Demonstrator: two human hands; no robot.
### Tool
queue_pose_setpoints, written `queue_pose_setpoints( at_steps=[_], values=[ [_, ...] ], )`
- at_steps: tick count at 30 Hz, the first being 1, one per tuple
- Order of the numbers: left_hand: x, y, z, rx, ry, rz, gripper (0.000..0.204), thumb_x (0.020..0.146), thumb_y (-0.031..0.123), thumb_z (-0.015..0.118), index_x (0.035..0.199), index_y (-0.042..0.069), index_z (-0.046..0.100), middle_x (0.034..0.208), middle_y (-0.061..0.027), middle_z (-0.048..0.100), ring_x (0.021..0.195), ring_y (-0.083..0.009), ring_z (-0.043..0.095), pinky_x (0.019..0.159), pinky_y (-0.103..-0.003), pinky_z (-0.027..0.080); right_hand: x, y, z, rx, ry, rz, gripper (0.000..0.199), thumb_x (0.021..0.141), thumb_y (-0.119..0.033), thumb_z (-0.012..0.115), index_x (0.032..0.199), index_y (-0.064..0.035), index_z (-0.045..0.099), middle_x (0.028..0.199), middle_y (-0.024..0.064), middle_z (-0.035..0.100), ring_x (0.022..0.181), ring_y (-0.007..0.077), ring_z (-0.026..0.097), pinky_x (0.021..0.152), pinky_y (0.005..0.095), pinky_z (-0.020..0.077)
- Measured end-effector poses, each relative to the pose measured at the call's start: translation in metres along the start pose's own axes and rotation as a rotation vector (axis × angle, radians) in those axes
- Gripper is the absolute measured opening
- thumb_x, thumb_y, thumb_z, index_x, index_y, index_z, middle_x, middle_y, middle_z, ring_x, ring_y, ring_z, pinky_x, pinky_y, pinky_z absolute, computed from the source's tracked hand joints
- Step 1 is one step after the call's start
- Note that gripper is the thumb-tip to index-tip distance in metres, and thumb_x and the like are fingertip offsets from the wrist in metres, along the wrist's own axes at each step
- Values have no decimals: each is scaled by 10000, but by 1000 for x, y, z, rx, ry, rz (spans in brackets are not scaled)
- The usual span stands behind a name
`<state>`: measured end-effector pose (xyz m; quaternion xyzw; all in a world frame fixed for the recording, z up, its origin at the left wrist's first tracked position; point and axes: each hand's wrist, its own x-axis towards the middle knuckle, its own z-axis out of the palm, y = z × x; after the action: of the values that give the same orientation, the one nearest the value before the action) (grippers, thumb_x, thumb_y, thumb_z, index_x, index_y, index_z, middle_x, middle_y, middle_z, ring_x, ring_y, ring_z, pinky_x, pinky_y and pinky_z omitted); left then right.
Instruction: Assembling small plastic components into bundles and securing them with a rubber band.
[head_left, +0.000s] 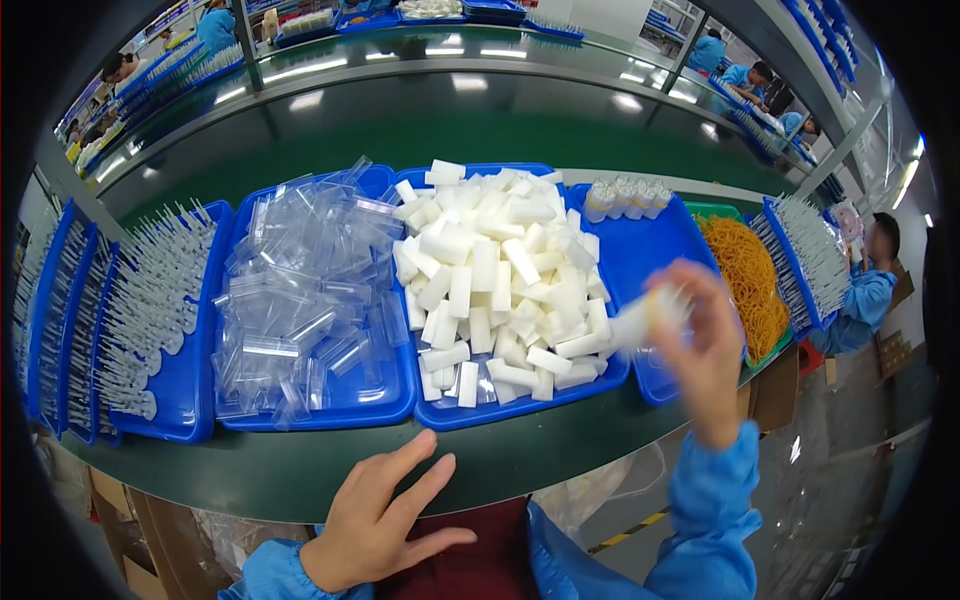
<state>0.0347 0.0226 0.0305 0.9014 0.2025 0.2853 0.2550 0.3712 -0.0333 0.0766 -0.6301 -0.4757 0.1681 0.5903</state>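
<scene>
My right hand (700, 350) is raised over the right blue tray (640, 250), blurred by motion, with its fingers closed on a small white bundle (645, 318) that has a yellowish band around it. My left hand (385, 515) rests low near the green table's front edge (300, 470), empty, fingers spread. In front of me a blue tray (470, 410) holds a heap of white foam blocks (500, 270). To its left another blue tray (340, 405) is filled with clear plastic bags (300, 290).
A tray of white syringe-like parts (150, 310) stands at far left beside stacked blue trays. Finished white bundles (625, 197) sit at the back of the right tray. A green tray of orange rubber bands (745, 280) and another parts tray (810, 255) lie right. Workers in blue sit beyond.
</scene>
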Motion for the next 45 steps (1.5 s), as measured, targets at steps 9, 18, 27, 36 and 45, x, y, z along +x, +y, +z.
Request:
queue_pose_setpoints(
  at_steps=[9,18,27,36,45],
  values=[
    [-3,-5,-1,85,-28,-86,602,709,179,907,1253,63,676,1412,-186,547,1162,-310,652,934,-402,541,177,193,-134,-820,173,-165,451,923,-97,713,1335,-8,553,1283,169,599,1127,298,624,916,352,534],
    [-18,-15,-11,94,77,-112,546,758,147,852,1262,36,673,1368,-195,592,1014,-309,679,801,-379,550,208,235,-145,-1030,-33,-409,671,887,15,617,1517,-13,388,1530,220,428,1434,394,392,1198,428,319],
    [-51,-31,-46,322,376,-211,365,756,-42,793,1102,37,705,1065,-139,679,902,-287,666,761,-359,543,70,15,25,-624,-168,-485,414,872,53,612,1282,-10,607,1213,141,646,1105,286,616,991,380,456],
    [-82,-68,-101,617,605,-353,230,802,-36,748,1010,56,720,934,-94,667,812,-287,625,702,-381,471,-2,-15,144,-950,-626,-872,385,700,-29,716,1084,-37,683,963,91,619,906,265,567,805,408,436],
    [-88,-108,-155,837,427,-329,164,819,21,739,977,47,704,909,-93,648,814,-293,630,725,-383,493,1,-26,142,-859,-708,-704,278,743,8,713,1013,-45,670,912,109,585,895,311,553,789,429,440]
  ],
)
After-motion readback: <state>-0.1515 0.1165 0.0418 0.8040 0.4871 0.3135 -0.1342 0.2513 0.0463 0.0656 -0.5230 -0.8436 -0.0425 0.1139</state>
